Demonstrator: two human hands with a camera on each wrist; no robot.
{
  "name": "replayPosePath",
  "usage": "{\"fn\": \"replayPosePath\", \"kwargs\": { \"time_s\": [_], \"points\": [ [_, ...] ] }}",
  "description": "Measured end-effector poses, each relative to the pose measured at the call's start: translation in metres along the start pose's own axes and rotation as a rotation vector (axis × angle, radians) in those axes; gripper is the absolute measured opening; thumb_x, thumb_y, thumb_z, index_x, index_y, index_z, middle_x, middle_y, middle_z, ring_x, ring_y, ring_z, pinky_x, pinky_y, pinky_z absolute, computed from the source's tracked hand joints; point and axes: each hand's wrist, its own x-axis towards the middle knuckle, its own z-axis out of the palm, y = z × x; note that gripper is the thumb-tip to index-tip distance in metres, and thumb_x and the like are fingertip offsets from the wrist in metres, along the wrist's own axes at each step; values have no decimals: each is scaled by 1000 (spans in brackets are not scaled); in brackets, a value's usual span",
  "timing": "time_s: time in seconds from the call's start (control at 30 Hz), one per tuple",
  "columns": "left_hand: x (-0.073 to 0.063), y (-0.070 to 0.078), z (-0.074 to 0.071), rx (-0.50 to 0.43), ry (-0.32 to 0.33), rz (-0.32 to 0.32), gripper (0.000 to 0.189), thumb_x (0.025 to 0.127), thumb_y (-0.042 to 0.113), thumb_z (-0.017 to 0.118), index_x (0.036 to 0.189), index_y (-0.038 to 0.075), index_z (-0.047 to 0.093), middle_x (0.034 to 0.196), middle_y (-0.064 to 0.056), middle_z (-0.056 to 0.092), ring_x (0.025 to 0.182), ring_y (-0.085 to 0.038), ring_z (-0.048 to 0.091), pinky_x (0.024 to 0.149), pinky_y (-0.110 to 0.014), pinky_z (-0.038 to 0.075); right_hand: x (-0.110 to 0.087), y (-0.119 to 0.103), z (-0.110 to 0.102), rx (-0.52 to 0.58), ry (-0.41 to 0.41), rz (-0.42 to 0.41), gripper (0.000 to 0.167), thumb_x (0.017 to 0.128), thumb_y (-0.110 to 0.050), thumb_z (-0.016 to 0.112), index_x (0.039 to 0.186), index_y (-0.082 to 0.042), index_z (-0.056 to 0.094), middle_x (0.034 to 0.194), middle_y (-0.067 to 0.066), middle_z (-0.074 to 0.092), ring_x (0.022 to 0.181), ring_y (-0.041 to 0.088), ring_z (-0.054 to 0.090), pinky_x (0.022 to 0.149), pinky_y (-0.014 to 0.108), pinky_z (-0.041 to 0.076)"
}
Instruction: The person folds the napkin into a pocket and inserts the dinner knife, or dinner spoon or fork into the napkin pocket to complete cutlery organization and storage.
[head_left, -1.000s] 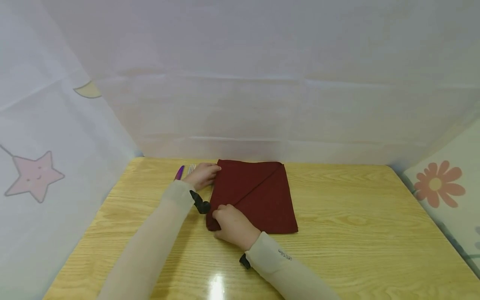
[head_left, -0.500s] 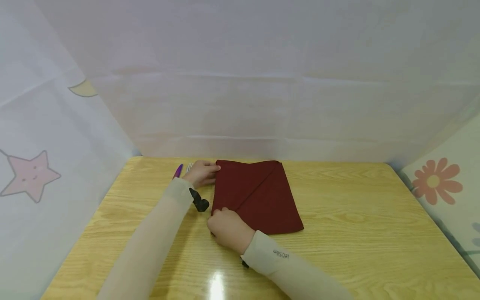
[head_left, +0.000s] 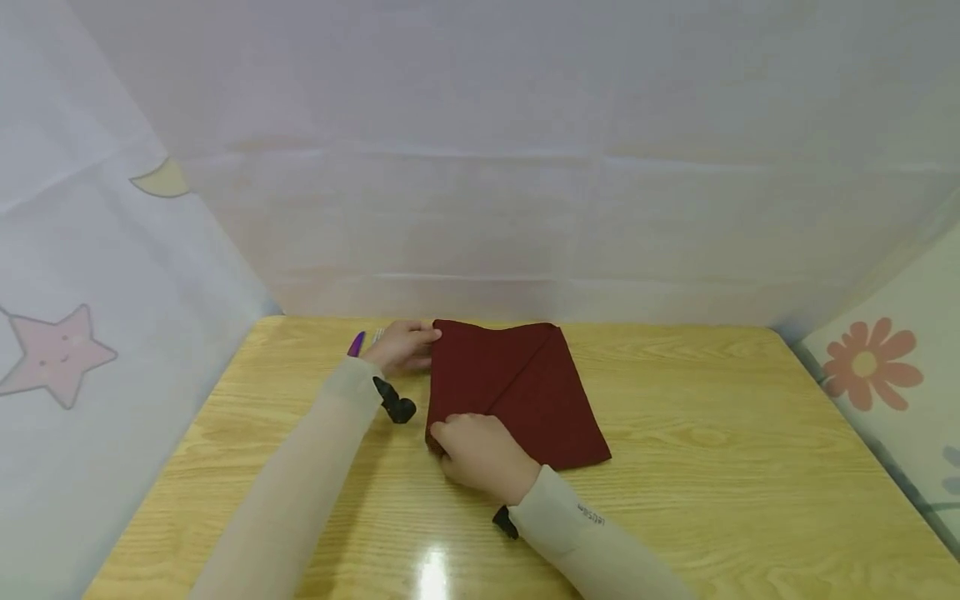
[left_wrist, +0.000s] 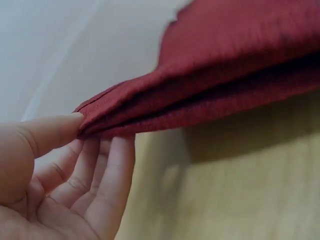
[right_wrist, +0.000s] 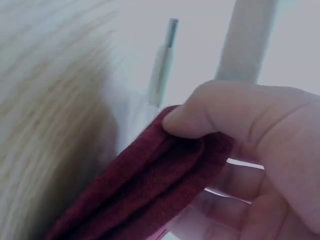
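A dark red cloth napkin (head_left: pixel 517 375), folded in layers with a diagonal edge across its top, is held by its left side. At its far left corner my left hand (head_left: pixel 401 346) pinches the layers between thumb and fingers. The near left corner is in the grip of my right hand (head_left: pixel 483 454), the thumb (right_wrist: pixel 192 117) pressing on the folded edge. In the left wrist view the napkin's held edge (left_wrist: pixel 150 107) is raised off the wood and casts a shadow. Several stacked layers show in the right wrist view.
Behind my left hand lie a purple-handled piece of cutlery (head_left: pixel 356 343) and a fork (head_left: pixel 378 335), both partly hidden. The wooden table (head_left: pixel 712 417) reaches back to a white cloth wall (head_left: pixel 480 217). Printed cloth walls stand at both sides.
The napkin's left side has risen and its far edge now dips. Its near right corner has slid right. My right hand shifted left, then back right; my left hand has barely moved.
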Motion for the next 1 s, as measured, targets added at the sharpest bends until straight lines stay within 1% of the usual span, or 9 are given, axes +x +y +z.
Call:
{"fn": "replayPosePath", "kwargs": {
  "time_s": [0.2,0.37,0.47,0.53,0.67,0.73,0.8,0.9,1.0],
  "points": [
    [-11,17,-5,-141,16,135,17,105,26,59,99,10,57,110,-1,60,103,-17,61,86,-28,54,-18,0,-31,211,149,7,15,87,-6,71,81,-16,60,68,-9,47,58,4,39,49,17,32],
    [-39,45,-14,-350,102,337,19,103,19,61,86,11,61,86,2,66,78,-11,65,70,-25,55,-28,-9,-54,499,329,-63,12,87,-2,71,92,-13,69,80,-8,60,67,3,49,59,14,42],
    [-68,74,-16,-477,220,508,24,100,9,61,76,11,60,72,3,61,63,-9,59,57,-23,51,-35,-15,-62,785,422,-107,17,86,6,68,96,-7,71,89,1,69,71,4,57,61,18,53],
    [-90,96,-12,-493,329,650,24,96,4,63,73,10,61,68,2,58,56,-8,55,50,-21,48,-39,-17,-65,1003,450,-145,18,87,10,65,98,-2,70,94,10,71,74,6,64,61,26,59],
    [-134,138,2,-295,581,857,17,88,2,68,73,6,60,66,-3,59,47,-11,52,42,-22,46,-41,-12,-64,1413,418,-227,11,94,10,60,104,8,63,98,18,69,83,13,71,68,39,62],
    [-146,154,10,-126,670,863,15,86,5,69,73,7,61,62,-2,59,43,-11,52,41,-22,46,-38,-5,-61,1589,362,-244,11,96,8,57,105,4,62,99,13,70,85,14,70,70,39,62],
    [-145,162,19,42,702,814,12,87,9,68,77,7,62,63,-1,62,43,-11,55,43,-23,49,-35,5,-59,1727,266,-195,19,96,8,52,110,-1,61,100,7,69,85,15,70,71,36,62],
    [-117,152,30,252,665,684,11,88,15,67,84,6,63,69,-4,66,48,-14,62,49,-25,53,-33,27,-56,1758,78,-88,32,93,7,48,122,-2,58,105,5,68,90,17,69,74,36,61],
    [-78,125,42,370,578,526,17,91,19,66,91,3,62,76,-11,68,56,-18,66,55,-28,55,-34,53,-53,1593,-101,18,35,92,5,47,127,6,53,107,12,68,92,22,70,80,42,61]
  ]
}}
